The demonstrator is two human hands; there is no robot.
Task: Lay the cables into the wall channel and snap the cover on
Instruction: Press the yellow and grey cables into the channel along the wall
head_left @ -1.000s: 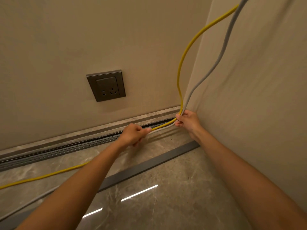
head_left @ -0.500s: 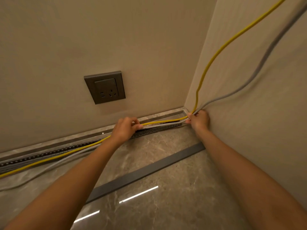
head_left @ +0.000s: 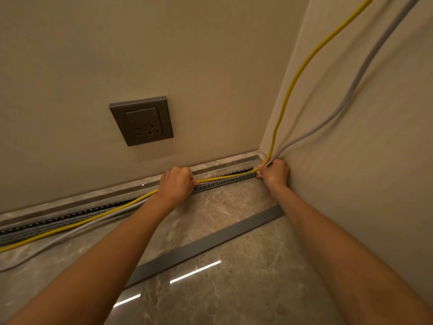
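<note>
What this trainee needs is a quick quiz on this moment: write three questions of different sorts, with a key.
1. True or false: the cover is already snapped onto the channel.
2. The right hand, at the wall corner, grips: A yellow cable and grey cable; B grey cable only; C nothing.
3. Fill in: the cable plainly seen running from the left hand to the right hand is ____.
Key: 1 false; 2 A; 3 yellow.

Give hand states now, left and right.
Left hand: fingers curled, gripping the yellow cable over the channel.
Right hand: gripping the yellow cable and grey cable at the corner.
</note>
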